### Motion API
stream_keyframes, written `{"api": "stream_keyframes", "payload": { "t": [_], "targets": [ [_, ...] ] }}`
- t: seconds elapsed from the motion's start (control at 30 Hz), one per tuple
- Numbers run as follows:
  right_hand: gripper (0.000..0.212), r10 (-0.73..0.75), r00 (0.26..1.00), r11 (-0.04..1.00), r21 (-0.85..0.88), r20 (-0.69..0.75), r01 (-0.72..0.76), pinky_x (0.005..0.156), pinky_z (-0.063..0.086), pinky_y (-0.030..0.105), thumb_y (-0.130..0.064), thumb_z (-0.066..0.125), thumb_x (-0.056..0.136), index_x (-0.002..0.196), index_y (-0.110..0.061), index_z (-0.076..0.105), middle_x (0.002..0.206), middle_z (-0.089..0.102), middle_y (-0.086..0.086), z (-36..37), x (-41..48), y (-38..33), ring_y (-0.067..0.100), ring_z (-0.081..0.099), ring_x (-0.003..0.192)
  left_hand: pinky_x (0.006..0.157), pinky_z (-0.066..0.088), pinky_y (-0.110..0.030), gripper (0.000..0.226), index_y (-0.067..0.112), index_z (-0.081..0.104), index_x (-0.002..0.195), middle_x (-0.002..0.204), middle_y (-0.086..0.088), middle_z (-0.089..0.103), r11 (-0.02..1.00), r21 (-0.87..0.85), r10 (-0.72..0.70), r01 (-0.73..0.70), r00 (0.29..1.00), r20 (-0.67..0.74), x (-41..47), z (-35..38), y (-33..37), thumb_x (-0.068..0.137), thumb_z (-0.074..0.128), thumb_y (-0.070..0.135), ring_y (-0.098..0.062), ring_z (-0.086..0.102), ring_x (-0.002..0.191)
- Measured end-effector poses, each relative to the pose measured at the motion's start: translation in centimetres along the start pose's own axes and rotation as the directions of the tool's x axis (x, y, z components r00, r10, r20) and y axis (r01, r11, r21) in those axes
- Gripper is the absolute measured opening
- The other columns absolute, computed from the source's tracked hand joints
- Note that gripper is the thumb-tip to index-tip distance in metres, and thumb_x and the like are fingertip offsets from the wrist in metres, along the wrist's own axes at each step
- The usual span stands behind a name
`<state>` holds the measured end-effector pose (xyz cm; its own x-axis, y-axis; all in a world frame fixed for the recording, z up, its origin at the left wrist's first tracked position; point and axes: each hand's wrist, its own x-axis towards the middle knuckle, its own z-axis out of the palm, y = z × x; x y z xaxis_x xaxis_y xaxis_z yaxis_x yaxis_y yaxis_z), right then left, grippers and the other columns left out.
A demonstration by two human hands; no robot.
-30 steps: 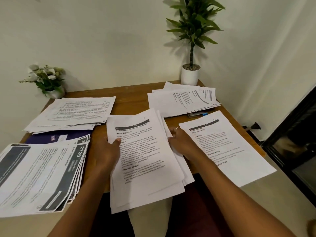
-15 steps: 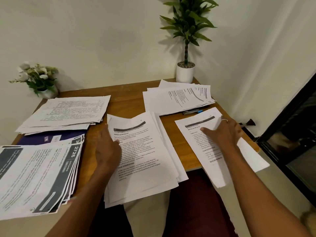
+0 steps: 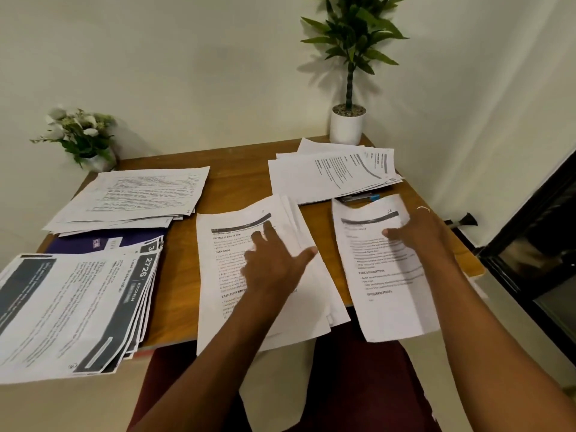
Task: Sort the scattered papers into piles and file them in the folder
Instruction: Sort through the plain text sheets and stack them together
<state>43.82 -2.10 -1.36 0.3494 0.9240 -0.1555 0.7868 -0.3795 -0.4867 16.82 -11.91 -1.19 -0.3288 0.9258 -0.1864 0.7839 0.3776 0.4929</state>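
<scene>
Taking the far edge of the wooden table point(image 3: 237, 182) as 12 o'clock, the left hand point(image 3: 274, 269) lies on the middle pile point(image 3: 218, 322) at about 6 o'clock. Its fingers are straight and spread wide and rest on the top printed page, and it grips nothing. The near end of this pile hangs over the table edge, above the person's lap. The right hand point(image 3: 420, 235), at about 4 o'clock, holds a single sheet point(image 3: 389, 291). The thumb lies on the printed face, and the other fingers are behind the right edge of the sheet, so I cannot see them well. The sheet is a little curved and its near part goes past the table edge; its text is blurred. At 2 o'clock there is a fanned pile point(image 3: 327, 179), and a pen point(image 3: 361, 198) shows just under its near edge. At 10 o'clock a flat pile point(image 3: 140, 194) of pages with dense text lies, and at 8 o'clock a pile with dark bands point(image 3: 62, 307) spreads over the corner of the table. The dark blue folder point(image 3: 87, 241) is between these two left piles, partly covered by both. A tall plant in a white pot point(image 3: 347, 126) stands at 1 o'clock and a small pot of flowers point(image 3: 84, 135) at 11 o'clock.
</scene>
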Motion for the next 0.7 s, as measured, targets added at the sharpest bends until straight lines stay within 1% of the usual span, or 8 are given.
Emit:
{"api": "stream_keyframes", "payload": {
  "t": [0.07, 0.13, 0.23, 0.37, 0.47, 0.53, 0.63, 0.7],
  "targets": [
    [0.067, -0.009, 1.0, 0.999, -0.044, 0.007, 0.01, 0.079, 0.043, 0.036, -0.046, 0.083, 0.081, 0.13, -0.007, 0.059, 0.136, 0.061, 0.014, 0.0, -0.4, -0.5, 0.036, 0.06, 0.121, 0.113, 0.028, -0.071, 0.118, 0.022, -0.005, 0.161, 0.17, -0.014, 0.008, 0.995, 0.067, -0.079, 0.076, 0.996, 0.049, 0.4, 0.5, 1.7, 0.08, 0.055, 0.083, -0.054, 0.021, 0.148],
    [0.068, -0.022, 1.0, 1.0, 0.001, -0.004, 0.022, 0.079, 0.046, 0.037, -0.044, 0.085, 0.079, 0.131, -0.008, 0.058, 0.135, 0.062, 0.013, 0.1, -0.6, -0.4, 0.035, 0.061, 0.12, 0.111, 0.025, -0.075, 0.119, 0.022, -0.008, 0.161, 0.169, -0.015, 0.011, 0.986, 0.099, -0.141, 0.135, 0.988, 0.058, 0.9, 1.0, 3.0, 0.081, 0.061, 0.077, -0.058, 0.018, 0.147],
    [0.073, -0.03, 0.998, 0.997, 0.075, -0.062, 0.034, 0.082, 0.049, 0.04, -0.037, 0.089, 0.077, 0.131, -0.009, 0.05, 0.134, 0.061, 0.014, 0.1, -1.4, -0.4, 0.037, 0.061, 0.12, 0.108, 0.028, -0.074, 0.114, 0.018, 0.004, 0.161, 0.165, -0.016, 0.021, 0.974, 0.119, -0.2, 0.192, 0.978, 0.062, 1.2, 1.1, 4.1, 0.082, 0.072, 0.062, -0.06, 0.021, 0.145],
    [0.068, -0.033, 0.998, 0.994, 0.1, -0.057, 0.038, 0.078, 0.048, 0.038, -0.035, 0.088, 0.078, 0.128, -0.01, 0.049, 0.131, 0.063, 0.013, 0.0, -1.6, -0.4, 0.036, 0.063, 0.116, 0.109, 0.031, -0.07, 0.094, 0.008, 0.021, 0.155, 0.157, -0.016, 0.031, 0.963, 0.145, -0.238, 0.225, 0.968, 0.08, 1.7, 1.0, 4.7, 0.087, 0.075, 0.043, -0.059, 0.026, 0.143],
    [0.07, -0.045, 0.998, 0.995, 0.092, -0.052, 0.05, 0.087, 0.052, 0.042, -0.03, 0.087, 0.08, 0.133, -0.01, 0.046, 0.135, 0.06, 0.015, 0.1, -1.7, -0.7, 0.038, 0.062, 0.118, 0.111, 0.039, -0.063, 0.06, 0.005, 0.048, 0.136, 0.142, -0.016, 0.049, 0.976, 0.168, -0.15, 0.138, 0.987, 0.061, 1.9, 0.9, 4.5, 0.087, 0.074, 0.028, -0.05, 0.046, 0.136],
    [0.073, -0.061, 0.997, 0.995, 0.076, -0.045, 0.065, 0.095, 0.051, 0.044, -0.024, 0.084, 0.083, 0.14, -0.007, 0.042, 0.142, 0.055, 0.016, 0.0, -1.9, -0.9, 0.04, 0.058, 0.124, 0.107, 0.047, -0.054, 0.034, 0.006, 0.062, 0.118, 0.125, -0.013, 0.063, 0.994, 0.094, -0.063, 0.061, 0.998, 0.012, 1.9, 0.5, 4.1, 0.088, 0.071, 0.02, -0.038, 0.061, 0.121],
    [0.076, -0.085, 0.996, 0.99, 0.11, -0.019, 0.087, 0.099, 0.05, 0.045, -0.018, 0.081, 0.086, 0.147, -0.008, 0.037, 0.148, 0.051, 0.015, -0.2, -2.0, -1.1, 0.039, 0.054, 0.13, 0.097, 0.055, -0.041, 0.023, 0.007, 0.068, 0.112, 0.114, -0.009, 0.069, 0.993, 0.113, 0.017, -0.013, 0.999, -0.037, 1.9, -0.2, 3.5, 0.091, 0.068, 0.018, -0.031, 0.068, 0.109],
    [0.073, -0.117, 0.993, 0.979, 0.167, -0.011, 0.117, 0.1, 0.049, 0.044, -0.015, 0.079, 0.089, 0.148, -0.01, 0.037, 0.15, 0.05, 0.014, -0.5, -2.0, -1.3, 0.038, 0.052, 0.132, 0.081, 0.052, -0.031, 0.022, 0.008, 0.068, 0.112, 0.104, -0.006, 0.069, 0.99, 0.134, 0.038, -0.03, 0.998, -0.058, 2.1, -0.9, 3.1, 0.094, 0.066, 0.019, -0.027, 0.069, 0.105]
  ]
}}
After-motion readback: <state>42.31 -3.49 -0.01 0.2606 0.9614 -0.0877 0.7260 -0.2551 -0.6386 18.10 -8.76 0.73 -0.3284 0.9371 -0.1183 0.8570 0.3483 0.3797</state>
